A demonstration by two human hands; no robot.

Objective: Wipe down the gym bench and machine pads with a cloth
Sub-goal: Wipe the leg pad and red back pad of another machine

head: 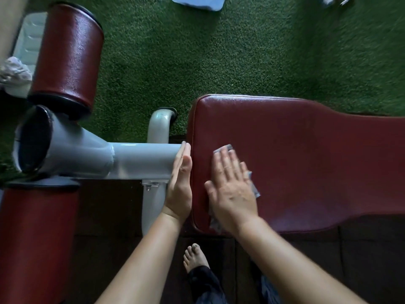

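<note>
The right hand (pixel 232 185) is laid flat, palm down, with straight, slightly spread fingers pressed on a grey cloth (pixel 225 148). The cloth lies on the dark red bench pad (pixel 306 161), near the pad's left end, and its corners show around the hand. The left hand (pixel 179 183) is held edge-on with straight fingers against the end edge of the pad; nothing is gripped by it.

To the right of the cloth, a long bare stretch of pad is seen. The near corner of the pad lies just under the right wrist.

A grey metal tube (pixel 140 159) is met directly behind the left hand. Two dark red roller pads (pixel 68 55) are mounted at its far end, one on each side. Green turf (pixel 219 62) lies beyond the bench, and a bare foot (pixel 195 257) is planted on dark flooring below. What may be a crumpled white rag (pixel 13 71) is blurred at the left edge.
</note>
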